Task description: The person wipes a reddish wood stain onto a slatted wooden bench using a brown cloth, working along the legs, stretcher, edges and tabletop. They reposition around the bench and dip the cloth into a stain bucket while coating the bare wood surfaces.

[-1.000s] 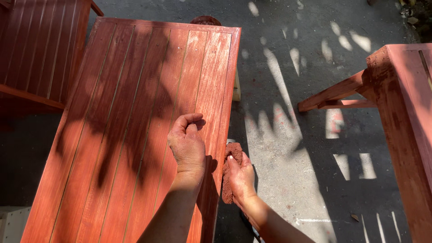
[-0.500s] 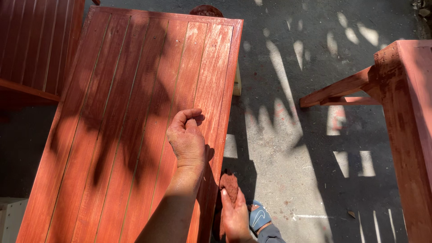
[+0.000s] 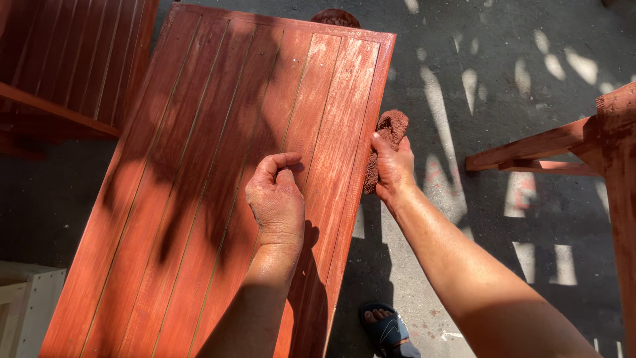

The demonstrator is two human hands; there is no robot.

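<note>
Nearest the camera, at the bottom edge, a foot in a dark sandal (image 3: 387,329) is seen on the grey concrete floor (image 3: 503,59), just beside the near right corner of a long slatted wooden panel stained red-brown (image 3: 199,199).

A little farther in, the left hand (image 3: 277,199) is laid on the panel near its right edge, fingers curled loosely inward into a half-fist; nothing is held in it, and it appears to be used to steady the panel.

Beyond it, the right hand (image 3: 394,166) is closed around a stain-soaked rag (image 3: 387,136), which is pressed against the panel's right edge, about halfway along its length. The rag is bunched, with its upper part sticking out above the fingers.

The slat next to that edge looks paler and streakier than the darker slats toward the left, though much of the left part is covered by shadow.

Judged from this, uneven colour could be left on the edge if the rag is dragged with patchy pressure, and fresh stain could be smudged by the left hand where it rests. Drips from the rag could fall on the sandalled foot or the floor beneath. The panel could also shift if the steadying hand is lifted while the edge is pushed sideways.

Farther off, a second red-stained slatted piece (image 3: 73,59) stands at the upper left, a pale unstained wooden piece (image 3: 26,298) at the lower left, and another red-stained frame (image 3: 596,146) at the right.
</note>
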